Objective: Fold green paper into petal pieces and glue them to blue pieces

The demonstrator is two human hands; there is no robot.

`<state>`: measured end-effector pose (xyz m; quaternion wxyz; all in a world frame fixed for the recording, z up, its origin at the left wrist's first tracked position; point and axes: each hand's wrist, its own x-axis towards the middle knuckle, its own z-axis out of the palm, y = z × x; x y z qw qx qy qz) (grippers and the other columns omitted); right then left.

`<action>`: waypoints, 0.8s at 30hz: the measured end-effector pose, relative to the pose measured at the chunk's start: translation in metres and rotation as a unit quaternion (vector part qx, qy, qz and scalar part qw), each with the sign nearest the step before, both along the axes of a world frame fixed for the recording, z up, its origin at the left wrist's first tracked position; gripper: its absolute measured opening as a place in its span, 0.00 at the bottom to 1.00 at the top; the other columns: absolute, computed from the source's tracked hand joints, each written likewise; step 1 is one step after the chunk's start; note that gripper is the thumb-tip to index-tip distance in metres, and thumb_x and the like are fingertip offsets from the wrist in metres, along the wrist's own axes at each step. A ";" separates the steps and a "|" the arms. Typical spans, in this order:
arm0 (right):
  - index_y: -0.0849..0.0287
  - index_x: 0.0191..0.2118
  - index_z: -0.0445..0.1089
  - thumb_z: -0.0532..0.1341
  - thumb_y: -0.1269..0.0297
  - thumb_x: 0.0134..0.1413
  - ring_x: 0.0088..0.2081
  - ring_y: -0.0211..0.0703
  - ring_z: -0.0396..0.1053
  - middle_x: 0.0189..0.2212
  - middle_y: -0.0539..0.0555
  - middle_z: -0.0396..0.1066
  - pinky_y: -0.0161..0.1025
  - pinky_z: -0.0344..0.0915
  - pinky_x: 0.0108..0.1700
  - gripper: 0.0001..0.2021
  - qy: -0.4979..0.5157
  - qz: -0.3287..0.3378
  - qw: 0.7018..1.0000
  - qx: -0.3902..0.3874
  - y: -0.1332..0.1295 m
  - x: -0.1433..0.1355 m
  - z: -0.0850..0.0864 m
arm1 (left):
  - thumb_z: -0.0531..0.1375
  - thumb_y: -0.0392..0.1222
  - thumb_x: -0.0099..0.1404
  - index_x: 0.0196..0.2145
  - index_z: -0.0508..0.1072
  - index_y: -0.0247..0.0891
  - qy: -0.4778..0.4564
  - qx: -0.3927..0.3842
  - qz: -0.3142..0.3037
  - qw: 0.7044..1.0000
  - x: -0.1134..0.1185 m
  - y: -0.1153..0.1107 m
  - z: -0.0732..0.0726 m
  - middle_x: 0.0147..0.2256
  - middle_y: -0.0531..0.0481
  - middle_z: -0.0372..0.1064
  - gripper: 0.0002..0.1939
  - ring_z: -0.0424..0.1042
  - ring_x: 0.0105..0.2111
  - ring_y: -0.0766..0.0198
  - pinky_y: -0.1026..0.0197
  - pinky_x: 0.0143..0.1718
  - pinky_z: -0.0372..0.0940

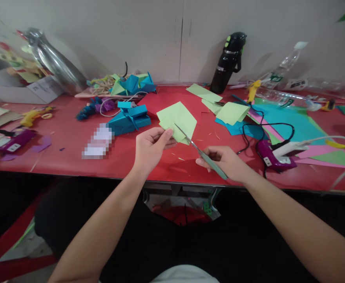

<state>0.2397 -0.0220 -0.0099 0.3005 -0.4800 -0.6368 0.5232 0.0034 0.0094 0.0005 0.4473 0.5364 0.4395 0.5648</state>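
Observation:
My left hand pinches the lower left edge of a folded light green paper, thumb on top, and holds it above the red table. In my right hand is a pair of scissors with grey-green handles. Their blades point up and left and lie across the lower right part of the paper. Whether the blades are apart or together, I cannot tell. Thin green paper slivers lie on the table below and right of the paper.
Blue folded paper pieces lie left of my hands. At right are green sheets, a purple power strip with cables, and stacked coloured paper. A black bottle and a metal jug stand by the wall.

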 end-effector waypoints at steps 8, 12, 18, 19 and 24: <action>0.57 0.30 0.69 0.74 0.52 0.46 0.28 0.37 0.64 0.24 0.46 0.67 0.36 0.60 0.31 0.17 0.008 0.001 1.000 -0.028 0.002 0.001 -0.003 | 0.69 0.51 0.61 0.27 0.75 0.37 0.009 -0.012 -0.011 1.000 0.000 -0.001 0.001 0.26 0.51 0.77 0.15 0.81 0.29 0.59 0.59 0.38 0.80; 0.58 0.29 0.68 0.73 0.51 0.47 0.28 0.37 0.63 0.23 0.46 0.66 0.36 0.60 0.32 0.18 0.015 0.007 1.000 -0.025 0.001 0.001 -0.001 | 0.68 0.50 0.62 0.28 0.76 0.37 0.010 -0.009 -0.017 1.000 0.002 -0.002 0.002 0.26 0.51 0.78 0.14 0.81 0.28 0.61 0.61 0.37 0.79; 0.57 0.28 0.67 0.70 0.47 0.50 0.26 0.37 0.63 0.22 0.47 0.66 0.37 0.59 0.30 0.20 0.019 0.019 0.999 -0.018 0.001 -0.001 0.001 | 0.68 0.53 0.61 0.28 0.75 0.38 0.027 -0.021 -0.021 0.999 0.002 -0.002 -0.001 0.27 0.50 0.79 0.15 0.82 0.30 0.58 0.59 0.39 0.79; 0.57 0.27 0.67 0.70 0.46 0.50 0.26 0.37 0.63 0.22 0.47 0.66 0.37 0.60 0.30 0.20 0.018 0.021 0.999 -0.017 0.001 -0.001 0.001 | 0.68 0.53 0.61 0.28 0.75 0.38 0.030 -0.021 -0.019 0.999 0.002 -0.002 -0.001 0.27 0.49 0.79 0.15 0.82 0.30 0.58 0.59 0.38 0.79; 0.57 0.27 0.66 0.70 0.45 0.49 0.26 0.37 0.62 0.22 0.47 0.65 0.37 0.59 0.30 0.21 0.014 0.020 1.000 -0.012 0.001 -0.001 0.001 | 0.68 0.52 0.62 0.27 0.76 0.38 0.042 -0.016 -0.017 0.999 0.002 -0.002 0.000 0.28 0.49 0.79 0.15 0.82 0.31 0.58 0.60 0.37 0.79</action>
